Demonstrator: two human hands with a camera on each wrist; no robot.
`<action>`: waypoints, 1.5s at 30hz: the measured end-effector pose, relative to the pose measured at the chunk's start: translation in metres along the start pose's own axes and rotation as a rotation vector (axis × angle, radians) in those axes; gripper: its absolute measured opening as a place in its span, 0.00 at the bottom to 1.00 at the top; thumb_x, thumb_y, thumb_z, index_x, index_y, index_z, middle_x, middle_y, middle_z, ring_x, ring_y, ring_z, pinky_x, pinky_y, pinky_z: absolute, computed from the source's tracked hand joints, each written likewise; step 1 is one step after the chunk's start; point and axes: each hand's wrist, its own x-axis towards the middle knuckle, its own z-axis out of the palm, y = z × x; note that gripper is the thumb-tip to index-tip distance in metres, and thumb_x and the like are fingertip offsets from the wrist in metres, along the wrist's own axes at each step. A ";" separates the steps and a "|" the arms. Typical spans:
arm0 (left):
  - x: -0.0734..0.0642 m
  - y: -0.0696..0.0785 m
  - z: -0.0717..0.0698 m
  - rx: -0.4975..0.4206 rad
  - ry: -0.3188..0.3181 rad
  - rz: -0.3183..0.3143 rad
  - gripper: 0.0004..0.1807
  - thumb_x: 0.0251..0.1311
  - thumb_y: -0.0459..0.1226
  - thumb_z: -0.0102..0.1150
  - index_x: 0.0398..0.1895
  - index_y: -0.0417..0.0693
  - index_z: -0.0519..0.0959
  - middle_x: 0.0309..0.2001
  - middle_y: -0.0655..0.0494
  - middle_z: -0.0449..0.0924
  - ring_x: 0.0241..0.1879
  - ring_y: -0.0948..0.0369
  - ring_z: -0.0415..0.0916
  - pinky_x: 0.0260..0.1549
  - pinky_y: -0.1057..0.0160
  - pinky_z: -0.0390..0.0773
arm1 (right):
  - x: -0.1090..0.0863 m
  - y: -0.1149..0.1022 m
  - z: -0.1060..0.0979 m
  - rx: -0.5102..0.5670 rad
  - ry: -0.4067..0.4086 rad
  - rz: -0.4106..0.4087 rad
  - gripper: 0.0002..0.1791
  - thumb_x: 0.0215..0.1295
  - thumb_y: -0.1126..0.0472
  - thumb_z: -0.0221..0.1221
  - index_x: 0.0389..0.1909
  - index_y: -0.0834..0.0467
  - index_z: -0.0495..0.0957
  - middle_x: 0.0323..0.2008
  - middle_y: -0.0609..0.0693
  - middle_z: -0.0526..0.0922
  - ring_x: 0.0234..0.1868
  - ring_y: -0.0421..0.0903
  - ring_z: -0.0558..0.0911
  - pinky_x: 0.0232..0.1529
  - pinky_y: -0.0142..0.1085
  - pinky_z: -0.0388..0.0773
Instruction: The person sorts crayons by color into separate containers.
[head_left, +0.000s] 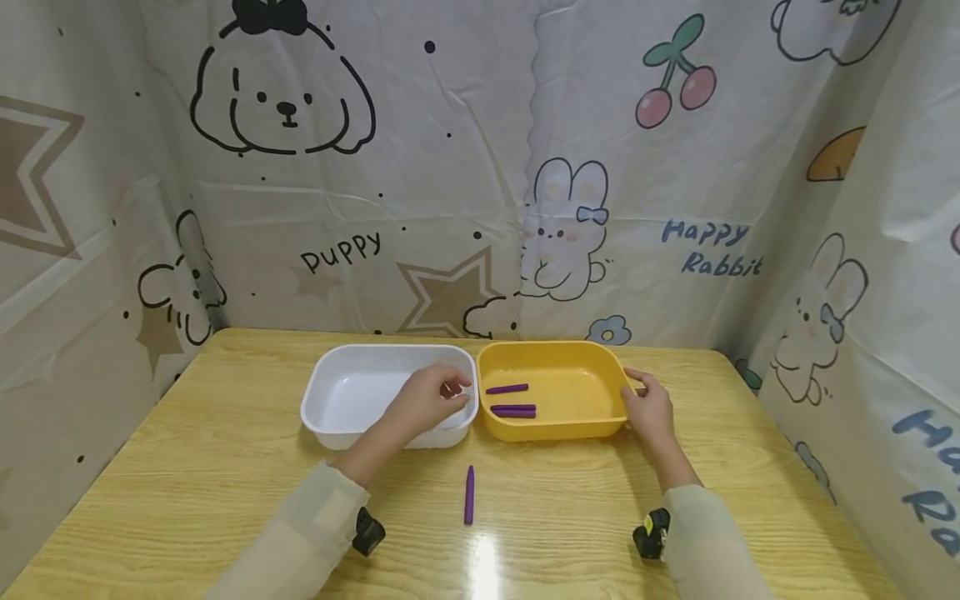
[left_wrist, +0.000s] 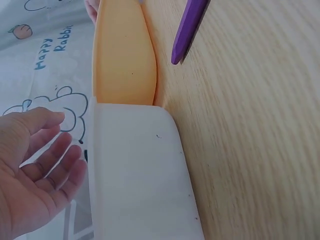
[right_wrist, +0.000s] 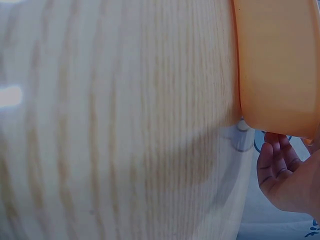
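Observation:
My left hand (head_left: 435, 396) hovers over the right end of a white plastic bin (head_left: 330, 429), its fingers loosely curved with nothing between them. The left wrist view shows the same hand (left_wrist: 40, 170) beside the bin's wall. A yellow plastic bin (head_left: 577, 427) stands against the white one, end to end. At its right end my right hand (head_left: 651, 408) grips the rim; the right wrist view shows fingers (right_wrist: 280, 155) against the end wall. Three purple crayons (head_left: 507, 388) lie inside the yellow bin toward its left. Another purple crayon (head_left: 469, 496) lies on the table, in front of the bins.
Both bins stand near the back of a wood-grain table (head_left: 187, 500). Behind and at the sides hangs a pale printed cloth (head_left: 450, 167) with cartoon figures. A small black camera (head_left: 367, 532) is strapped at the left wrist, another camera (head_left: 651, 533) at the right.

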 end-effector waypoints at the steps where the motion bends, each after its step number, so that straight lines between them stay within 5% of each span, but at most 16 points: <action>1: -0.002 0.000 -0.001 -0.007 0.003 -0.015 0.08 0.55 0.36 0.64 0.38 0.46 0.82 0.35 0.55 0.80 0.35 0.61 0.74 0.40 0.62 0.78 | 0.000 0.000 0.000 0.002 0.000 0.002 0.23 0.67 0.62 0.49 0.64 0.56 0.67 0.46 0.62 0.73 0.39 0.47 0.75 0.28 0.26 0.75; 13: -0.036 -0.005 -0.005 -0.124 0.063 -0.087 0.10 0.54 0.36 0.65 0.39 0.44 0.82 0.37 0.53 0.82 0.36 0.62 0.77 0.40 0.63 0.78 | 0.001 0.001 -0.001 0.017 -0.007 0.012 0.24 0.67 0.62 0.48 0.64 0.55 0.67 0.46 0.61 0.73 0.39 0.47 0.74 0.28 0.26 0.74; 22: -0.061 -0.006 -0.004 -0.083 0.012 -0.111 0.08 0.52 0.37 0.66 0.36 0.46 0.82 0.29 0.59 0.80 0.30 0.66 0.72 0.31 0.70 0.74 | 0.001 0.001 0.001 0.019 -0.006 0.010 0.24 0.66 0.62 0.48 0.64 0.55 0.67 0.43 0.59 0.73 0.34 0.44 0.74 0.27 0.27 0.75; 27: -0.071 -0.015 0.002 -0.056 -0.023 -0.065 0.07 0.51 0.36 0.66 0.34 0.46 0.82 0.29 0.60 0.80 0.29 0.67 0.72 0.30 0.71 0.74 | 0.001 0.001 0.001 0.023 -0.002 0.016 0.24 0.66 0.62 0.48 0.64 0.55 0.68 0.42 0.59 0.72 0.32 0.43 0.73 0.25 0.26 0.75; 35: -0.076 -0.019 0.021 -0.044 -0.106 0.027 0.10 0.50 0.38 0.67 0.33 0.41 0.82 0.28 0.58 0.80 0.28 0.65 0.73 0.28 0.71 0.73 | 0.002 0.001 -0.002 0.018 -0.002 0.010 0.24 0.67 0.62 0.48 0.64 0.56 0.67 0.44 0.60 0.72 0.34 0.44 0.73 0.25 0.27 0.75; 45: -0.071 -0.014 0.042 0.006 -0.148 -0.026 0.14 0.47 0.43 0.69 0.32 0.41 0.82 0.25 0.59 0.77 0.25 0.67 0.69 0.24 0.71 0.70 | 0.001 0.002 0.000 0.023 -0.011 0.014 0.24 0.68 0.62 0.47 0.65 0.56 0.66 0.46 0.61 0.72 0.38 0.46 0.73 0.28 0.26 0.75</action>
